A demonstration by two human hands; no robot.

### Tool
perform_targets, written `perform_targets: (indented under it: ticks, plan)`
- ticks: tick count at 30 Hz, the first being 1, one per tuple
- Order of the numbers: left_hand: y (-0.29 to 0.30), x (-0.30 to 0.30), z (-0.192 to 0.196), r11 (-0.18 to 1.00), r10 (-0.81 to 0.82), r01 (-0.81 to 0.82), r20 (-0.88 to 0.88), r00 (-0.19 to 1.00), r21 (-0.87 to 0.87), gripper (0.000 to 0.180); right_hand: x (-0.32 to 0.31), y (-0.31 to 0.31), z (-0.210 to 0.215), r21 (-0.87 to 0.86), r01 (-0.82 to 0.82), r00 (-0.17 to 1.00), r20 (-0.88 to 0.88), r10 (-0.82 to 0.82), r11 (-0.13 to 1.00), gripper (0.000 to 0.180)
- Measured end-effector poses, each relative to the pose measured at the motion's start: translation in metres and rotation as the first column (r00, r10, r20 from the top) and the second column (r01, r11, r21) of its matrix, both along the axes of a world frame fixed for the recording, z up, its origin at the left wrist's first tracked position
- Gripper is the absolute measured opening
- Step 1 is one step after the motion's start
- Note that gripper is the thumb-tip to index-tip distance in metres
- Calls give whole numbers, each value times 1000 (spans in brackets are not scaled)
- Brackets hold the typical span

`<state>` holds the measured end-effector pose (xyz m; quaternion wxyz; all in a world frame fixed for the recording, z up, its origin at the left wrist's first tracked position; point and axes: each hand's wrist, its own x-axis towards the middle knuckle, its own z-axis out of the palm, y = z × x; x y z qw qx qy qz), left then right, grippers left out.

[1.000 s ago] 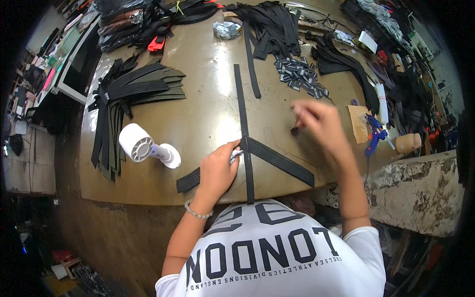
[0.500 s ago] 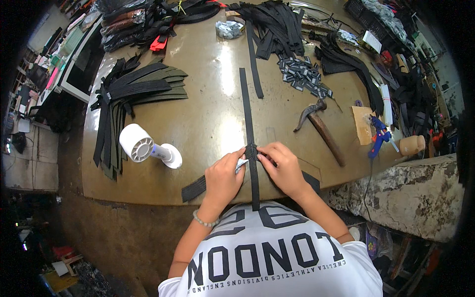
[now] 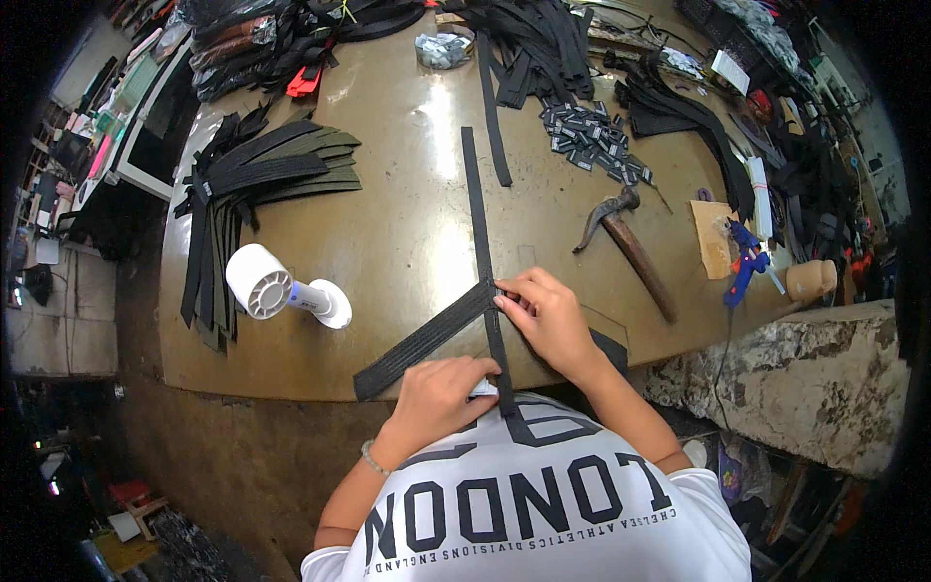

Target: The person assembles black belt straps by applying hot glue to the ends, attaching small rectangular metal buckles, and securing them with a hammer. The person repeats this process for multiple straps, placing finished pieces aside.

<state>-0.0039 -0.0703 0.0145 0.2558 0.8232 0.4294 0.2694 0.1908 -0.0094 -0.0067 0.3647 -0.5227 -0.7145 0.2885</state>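
A long narrow black strap [image 3: 479, 213] runs up the table in front of me, its near end reaching my shirt. Across it lies a wider ribbed black strap [image 3: 422, 339], angled down to the left; a dark strap end [image 3: 609, 351] also shows beyond my right wrist. My right hand [image 3: 548, 312] is closed, fingertips pinching the straps where they meet. Lower down, my left hand [image 3: 441, 393] is closed around a small whitish piece [image 3: 483, 388], cloth or paper, I cannot tell which. Its fingertips touch the narrow strap near its lower end.
A white handheld fan [image 3: 281, 289] stands at left, below bundled black and olive straps [image 3: 276, 165]. To the right lie a hammer [image 3: 635, 257], a pile of small dark pieces [image 3: 590, 136] and a blue glue gun [image 3: 745, 262]. More black straps [image 3: 533, 53] lie at the back.
My left hand has moved from the strap crossing down toward the strap's near end, uncovering the wide strap's left arm. My right hand stays at the crossing.
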Motion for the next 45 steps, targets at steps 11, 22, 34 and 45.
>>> perform_targets:
  ticks: [11, 22, 34, 45]
  plan:
    - [46, 9, -14, 964, 261, -249, 141, 955, -97, 21, 3, 6, 3, -111, -7, 999, -41, 2, 994, 23]
    - [57, 20, -9, 884, 424, -397, 67, 903, -247, 24, 10, 12, 21, -183, -123, 991, 31, 131, 975, 32]
    - [58, 21, -7, 888, 427, -420, -6, 904, -185, 33, 1, 94, 0, -435, -302, 948, -229, 221, 848, 14]
    - [53, 22, -2, 940, 315, -333, -175, 933, -81, 40, 25, 42, 27, 145, -327, 888, 385, 251, 934, 22]
